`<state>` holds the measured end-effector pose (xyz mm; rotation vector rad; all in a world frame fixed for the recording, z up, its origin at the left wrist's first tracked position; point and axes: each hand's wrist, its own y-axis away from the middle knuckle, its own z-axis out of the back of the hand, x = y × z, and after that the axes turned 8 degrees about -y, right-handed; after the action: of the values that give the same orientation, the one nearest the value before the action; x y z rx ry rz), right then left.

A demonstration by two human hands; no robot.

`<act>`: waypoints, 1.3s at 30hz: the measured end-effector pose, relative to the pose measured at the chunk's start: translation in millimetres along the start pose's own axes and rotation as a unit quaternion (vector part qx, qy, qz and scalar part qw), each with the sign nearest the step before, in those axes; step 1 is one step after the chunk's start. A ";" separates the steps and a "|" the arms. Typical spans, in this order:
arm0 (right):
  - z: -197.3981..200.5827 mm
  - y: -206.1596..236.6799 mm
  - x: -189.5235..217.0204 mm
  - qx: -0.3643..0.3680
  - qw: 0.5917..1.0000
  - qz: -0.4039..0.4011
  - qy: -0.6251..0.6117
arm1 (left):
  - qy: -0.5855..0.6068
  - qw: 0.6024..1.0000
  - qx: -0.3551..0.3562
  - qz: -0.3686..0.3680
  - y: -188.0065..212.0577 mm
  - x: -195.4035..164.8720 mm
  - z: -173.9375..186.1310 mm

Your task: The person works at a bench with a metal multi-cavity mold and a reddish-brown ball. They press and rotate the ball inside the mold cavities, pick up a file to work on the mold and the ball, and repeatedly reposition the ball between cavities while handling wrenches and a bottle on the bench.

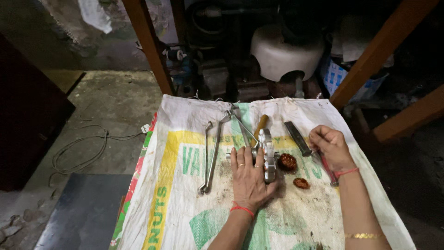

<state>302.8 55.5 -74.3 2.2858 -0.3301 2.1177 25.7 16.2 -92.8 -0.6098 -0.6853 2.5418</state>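
Observation:
My left hand [248, 178] lies flat, fingers spread, on a silver metal part [267, 153] with toothed edges that rests on a printed woven sack [175, 203]. My right hand [329, 146] is curled around a red-handled tool [329, 172] at the sack's right side. Two rusty round pieces [287, 161] [301, 183] lie between my hands. A flat dark file [297, 138] lies just left of my right hand.
Long spanners [211, 157], a pair of pliers [240, 122] and a wooden-handled tool [260, 125] lie on the sack's far half. Wooden posts [148, 44], a white tub [283, 53] and dark machine parts stand behind. A cable [83, 148] curls on the concrete floor at left.

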 end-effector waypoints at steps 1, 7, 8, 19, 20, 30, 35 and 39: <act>-10.0 1.6 4.6 -0.051 0.991 0.031 0.122 | 0.005 1.000 -0.005 -0.001 0.0 -0.5 1.0; -67.7 36.8 51.7 -0.111 0.802 0.351 0.471 | -0.006 0.999 0.046 0.004 -0.7 -2.6 5.9; -77.6 41.8 57.0 -0.065 0.827 0.343 0.441 | 0.008 0.999 0.035 0.003 0.8 -2.9 5.7; -96.7 53.3 55.2 0.144 0.959 0.065 0.237 | 0.019 1.000 -0.013 -0.016 10.6 1.7 1.6; -92.6 51.6 52.8 0.148 0.956 0.035 0.252 | 0.014 1.000 -0.014 -0.018 11.2 0.9 2.8; -90.8 58.9 62.8 0.192 0.963 0.029 0.188 | 0.020 1.000 0.001 -0.019 7.3 -0.3 7.4; -108.0 74.2 92.2 0.141 0.926 0.106 0.335 | -0.001 0.999 0.044 -0.014 5.3 0.8 2.8; -123.1 80.6 105.0 0.148 0.887 0.155 0.409 | 0.013 1.000 -0.018 -0.018 4.2 0.9 -2.9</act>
<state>175.4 -20.7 28.9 1.2497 -0.3677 3.2212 25.2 14.4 -97.7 -0.6364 -0.7265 2.4888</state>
